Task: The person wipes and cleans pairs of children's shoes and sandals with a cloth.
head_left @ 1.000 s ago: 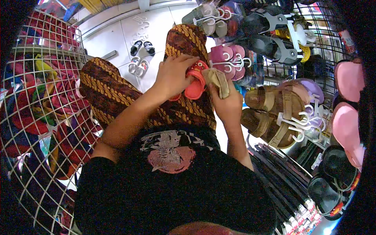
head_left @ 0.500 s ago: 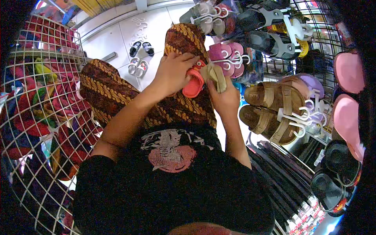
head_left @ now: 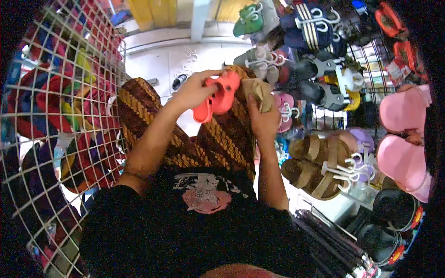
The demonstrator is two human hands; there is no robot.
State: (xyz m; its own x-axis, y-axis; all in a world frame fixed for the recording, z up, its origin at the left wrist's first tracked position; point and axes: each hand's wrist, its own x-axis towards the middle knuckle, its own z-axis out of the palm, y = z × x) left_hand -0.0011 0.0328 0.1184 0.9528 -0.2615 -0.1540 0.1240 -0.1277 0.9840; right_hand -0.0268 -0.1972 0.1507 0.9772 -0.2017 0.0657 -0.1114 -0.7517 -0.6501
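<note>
My left hand (head_left: 198, 88) grips a small coral-red clog (head_left: 226, 96) by its side, above my patterned trousers (head_left: 227, 139). The clog is tilted, with its holed upper showing. Just right of it, my right hand (head_left: 265, 116) is closed round a crumpled beige cloth (head_left: 260, 94). The cloth and the clog are close together; whether they touch is unclear. Part of my left hand's fingers is hidden behind the clog.
A wire grid (head_left: 88, 106) with colourful items behind it stands at the left. On the right hang brown sandals (head_left: 320, 153), pink sandals (head_left: 402, 155), black sandals (head_left: 396, 208) and a green pair (head_left: 250, 19). Small dark footwear (head_left: 179, 82) lies on the white floor.
The coral clog has been turned and lifted by my left hand, so more of it shows. My right hand still holds the cloth. The view has shifted, bringing more hanging footwear into sight.
</note>
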